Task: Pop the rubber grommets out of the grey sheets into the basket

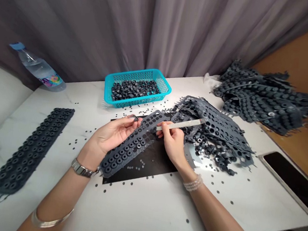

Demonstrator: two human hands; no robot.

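Note:
My left hand [115, 133] pinches a small black rubber piece [135, 118] between thumb and fingertips. My right hand [173, 141] is closed around a pale, flat stick-like tool [186, 124], whose near end points left; its exact kind is unclear. Under both hands lies a black moulded rubber sheet [124, 154], tilted across a black mat [149, 162]. Ring-shaped parts fill the sheet's lower rows, while open holes show in its upper rows. My left hand covers part of its left edge.
A turquoise basket [136, 104] holds many black pieces. Holed sheets [213, 117] and loose rubber parts [218, 154] are piled at right. A full sheet [31, 147] lies left, a water bottle [41, 68] behind it. A phone [291, 183] and more sheets [265, 93] are far right.

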